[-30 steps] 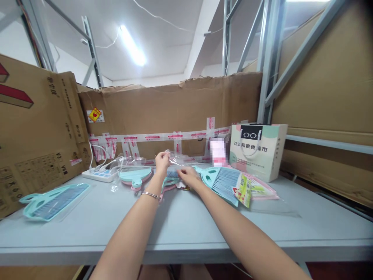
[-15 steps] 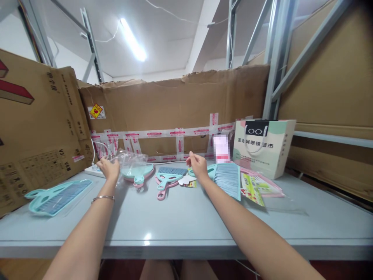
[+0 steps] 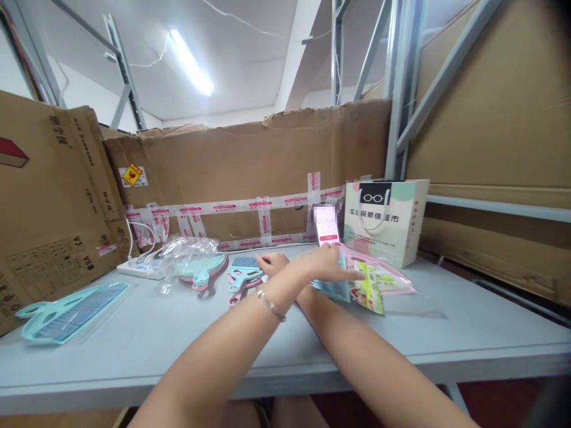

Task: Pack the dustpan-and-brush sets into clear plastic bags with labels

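My left hand (image 3: 329, 264) reaches across over my right forearm. Its thumb and fingers are apart, open above the blue bristles of a teal brush (image 3: 332, 289). Beside it lie a yellow-green printed card (image 3: 368, 291) and a pink dustpan (image 3: 395, 278) in clear plastic. My right hand (image 3: 274, 263) is closed, fingers curled, just left of that brush; whatever it grips is hidden. Near its fingertips rests a small teal brush (image 3: 244, 276) over a pink handle (image 3: 235, 298).
A teal dustpan and brush set (image 3: 75, 312) lies at far left. Clear plastic wrap (image 3: 187, 246) covers part of a teal dustpan (image 3: 205, 264). Behind stand a power strip (image 3: 140, 268), a phone (image 3: 328, 229), a paper bag (image 3: 386, 229) and a large carton (image 3: 232, 160).
My left hand has left the plastic wrap and swung right, crossing over my right arm. My right hand has shifted slightly left. The view has turned a little right.
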A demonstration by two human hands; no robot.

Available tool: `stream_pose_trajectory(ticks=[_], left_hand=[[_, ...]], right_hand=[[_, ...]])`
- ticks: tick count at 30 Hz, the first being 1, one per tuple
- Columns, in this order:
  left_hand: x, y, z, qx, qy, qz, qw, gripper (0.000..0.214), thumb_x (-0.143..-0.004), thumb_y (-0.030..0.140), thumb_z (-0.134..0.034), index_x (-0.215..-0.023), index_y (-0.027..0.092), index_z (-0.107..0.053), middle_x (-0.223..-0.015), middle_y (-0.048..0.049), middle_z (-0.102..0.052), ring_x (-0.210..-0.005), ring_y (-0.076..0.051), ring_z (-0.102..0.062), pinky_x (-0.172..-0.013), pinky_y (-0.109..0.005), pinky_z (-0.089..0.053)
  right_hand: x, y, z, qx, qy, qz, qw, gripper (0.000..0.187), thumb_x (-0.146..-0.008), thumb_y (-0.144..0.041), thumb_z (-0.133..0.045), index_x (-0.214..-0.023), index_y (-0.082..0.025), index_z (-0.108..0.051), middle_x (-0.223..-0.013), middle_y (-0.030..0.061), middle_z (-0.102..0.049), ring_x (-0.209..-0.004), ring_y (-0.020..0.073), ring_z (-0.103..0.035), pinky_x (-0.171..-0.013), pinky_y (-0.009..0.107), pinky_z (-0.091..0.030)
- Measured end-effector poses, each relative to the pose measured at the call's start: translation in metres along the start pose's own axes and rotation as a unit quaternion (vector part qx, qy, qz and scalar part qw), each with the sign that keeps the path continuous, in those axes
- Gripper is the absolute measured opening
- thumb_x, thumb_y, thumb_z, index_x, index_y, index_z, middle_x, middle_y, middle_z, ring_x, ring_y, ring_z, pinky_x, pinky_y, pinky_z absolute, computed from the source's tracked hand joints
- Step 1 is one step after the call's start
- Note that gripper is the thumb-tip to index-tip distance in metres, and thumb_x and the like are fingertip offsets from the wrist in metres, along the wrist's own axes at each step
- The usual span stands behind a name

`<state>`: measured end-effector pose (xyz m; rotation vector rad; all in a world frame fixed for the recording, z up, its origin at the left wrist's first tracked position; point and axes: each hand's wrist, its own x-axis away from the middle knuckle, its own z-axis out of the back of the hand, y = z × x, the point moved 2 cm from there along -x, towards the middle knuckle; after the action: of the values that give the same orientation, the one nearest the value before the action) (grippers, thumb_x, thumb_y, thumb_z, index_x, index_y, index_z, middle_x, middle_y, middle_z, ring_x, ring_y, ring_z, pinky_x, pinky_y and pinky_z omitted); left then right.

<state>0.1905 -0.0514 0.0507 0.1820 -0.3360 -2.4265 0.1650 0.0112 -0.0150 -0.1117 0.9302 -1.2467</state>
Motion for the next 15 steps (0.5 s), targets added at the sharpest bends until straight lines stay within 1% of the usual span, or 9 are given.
stream_pose_trajectory(ticks=[1,4,6,8,9,11,13,14,15], left_hand=[[-0.012,0.01,-0.009,-0.011,-0.042,0.012,0.999,0.067,-0.061,0.058,-0.061,-0.111,0.015,-0.054,-0.125,-0.0171,-0.05,-0.112,-0.032,-0.048,-0.089,-0.039,-0.041],[-0.04,0.025,-0.029,-0.042,-0.077,0.054,0.995,0.074,-0.046,0.051,-0.074,-0.107,0.013,-0.058,-0.126,-0.0218,-0.05,-0.112,-0.038,-0.046,-0.091,-0.046,-0.038],[-0.051,0.029,-0.041,-0.067,-0.053,0.056,0.995,0.069,-0.045,0.044,-0.077,-0.105,0.013,-0.06,-0.125,-0.0222,-0.05,-0.114,-0.039,-0.045,-0.094,-0.048,-0.035],[-0.056,0.031,-0.051,-0.087,-0.013,0.054,0.995,0.06,-0.047,0.036,-0.077,-0.1,0.013,-0.063,-0.125,-0.0221,-0.05,-0.115,-0.038,-0.043,-0.095,-0.047,-0.034],[-0.057,0.032,-0.054,-0.087,0.004,0.057,0.995,0.053,-0.048,0.033,-0.076,-0.096,0.013,-0.064,-0.124,-0.022,-0.05,-0.115,-0.038,-0.043,-0.094,-0.047,-0.035],[-0.059,0.031,-0.058,-0.052,0.011,0.061,0.997,0.036,-0.053,0.029,-0.072,-0.084,0.013,-0.066,-0.115,-0.0203,-0.057,-0.108,-0.036,-0.049,-0.088,-0.044,-0.041],[-0.062,0.024,-0.052,0.025,0.037,0.052,0.998,0.018,-0.061,0.025,-0.066,-0.074,0.013,-0.065,-0.096,-0.0158,-0.065,-0.095,-0.03,-0.057,-0.079,-0.038,-0.046],[-0.063,0.018,-0.045,0.078,0.068,0.043,0.994,0.013,-0.065,0.023,-0.062,-0.072,0.013,-0.064,-0.087,-0.0131,-0.066,-0.087,-0.027,-0.06,-0.075,-0.035,-0.047],[-0.062,0.007,-0.034,0.135,0.12,0.037,0.983,0.01,-0.067,0.021,-0.06,-0.071,0.012,-0.064,-0.08,-0.0106,-0.067,-0.081,-0.024,-0.061,-0.072,-0.032,-0.048]], right_hand=[[0.0,0.0,0.0,-0.008,-0.015,0.007,1.0,0.041,-0.083,-0.04,-0.043,-0.053,-0.016,-0.058,-0.049,-0.0013,-0.052,-0.049,0.0088,-0.042,-0.048,0.022,-0.025],[0.002,0.0,0.002,-0.019,-0.035,0.015,0.999,0.04,-0.084,-0.036,-0.041,-0.053,-0.016,-0.057,-0.049,-0.0025,-0.05,-0.05,0.008,-0.041,-0.049,0.022,-0.023],[0.004,-0.001,0.005,-0.029,-0.035,0.026,0.999,0.039,-0.085,-0.035,-0.04,-0.054,-0.017,-0.056,-0.049,-0.0027,-0.05,-0.051,0.0079,-0.041,-0.049,0.021,-0.022],[0.006,-0.003,0.006,-0.032,-0.036,0.043,0.998,0.039,-0.085,-0.035,-0.04,-0.054,-0.017,-0.056,-0.051,-0.0025,-0.05,-0.052,0.008,-0.039,-0.049,0.021,-0.022],[0.006,-0.005,0.007,-0.03,-0.037,0.051,0.998,0.039,-0.085,-0.035,-0.039,-0.055,-0.017,-0.056,-0.051,-0.0022,-0.051,-0.052,0.0081,-0.039,-0.049,0.022,-0.021],[0.007,-0.007,0.008,-0.015,-0.042,0.056,0.997,0.04,-0.085,-0.036,-0.039,-0.056,-0.017,-0.057,-0.053,-0.0017,-0.053,-0.052,0.0085,-0.039,-0.049,0.022,-0.021],[0.005,-0.008,0.01,0.012,-0.046,0.037,0.998,0.04,-0.086,-0.037,-0.038,-0.059,-0.018,-0.06,-0.058,-0.0007,-0.057,-0.054,0.0092,-0.042,-0.05,0.022,-0.023],[0.004,-0.007,0.011,0.031,-0.046,0.016,0.998,0.04,-0.087,-0.038,-0.037,-0.062,-0.019,-0.062,-0.061,-0.0001,-0.06,-0.056,0.0097,-0.045,-0.051,0.022,-0.025],[0.002,-0.005,0.014,0.051,-0.044,-0.008,0.998,0.039,-0.087,-0.038,-0.036,-0.066,-0.019,-0.063,-0.066,0.0009,-0.063,-0.059,0.0105,-0.048,-0.053,0.022,-0.027]])
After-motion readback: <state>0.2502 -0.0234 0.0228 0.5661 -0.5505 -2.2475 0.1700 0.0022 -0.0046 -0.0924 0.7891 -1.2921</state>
